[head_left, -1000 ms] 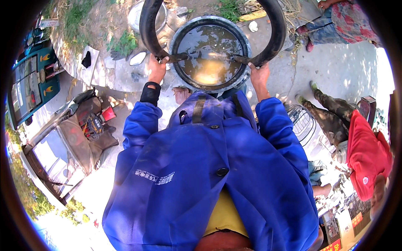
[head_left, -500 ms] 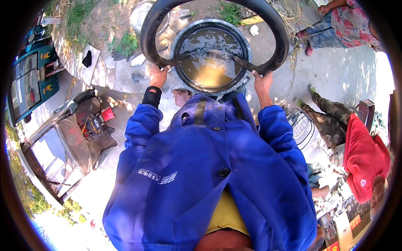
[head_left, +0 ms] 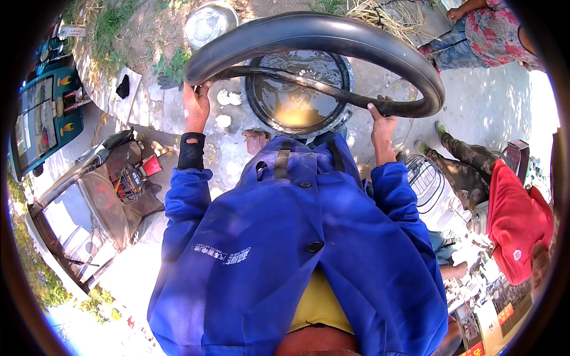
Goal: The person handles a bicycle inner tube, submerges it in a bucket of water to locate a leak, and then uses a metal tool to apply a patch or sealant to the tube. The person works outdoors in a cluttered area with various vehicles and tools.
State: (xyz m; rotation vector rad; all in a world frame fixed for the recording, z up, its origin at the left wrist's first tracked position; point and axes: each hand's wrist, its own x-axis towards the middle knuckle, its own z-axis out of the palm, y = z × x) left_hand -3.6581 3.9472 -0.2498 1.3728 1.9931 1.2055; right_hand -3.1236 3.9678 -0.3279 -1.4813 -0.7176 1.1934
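A black inner tube [head_left: 320,29] is held as a ring above a dark round tub [head_left: 344,127] of murky brown water. My left hand [head_left: 196,104] grips the tube's left end, with a black band round the wrist. My right hand [head_left: 383,118] is closed on the tube's lower right part. The near length of the tube crosses over the tub's opening and looks wet. Below the far rim the water reflects a bright patch.
A silver basin [head_left: 211,24] lies on the ground beyond. At left are a teal vehicle [head_left: 41,118] and a covered tricycle [head_left: 95,202]. A person in a flowered top [head_left: 487,32] stands upper right; another in red [head_left: 513,219] stands right, beside a wire-framed object [head_left: 424,181].
The tube's near length has come up out of the water, and the ring has swung to the right and tilted. My left hand has moved left, my right hand right and slightly down.
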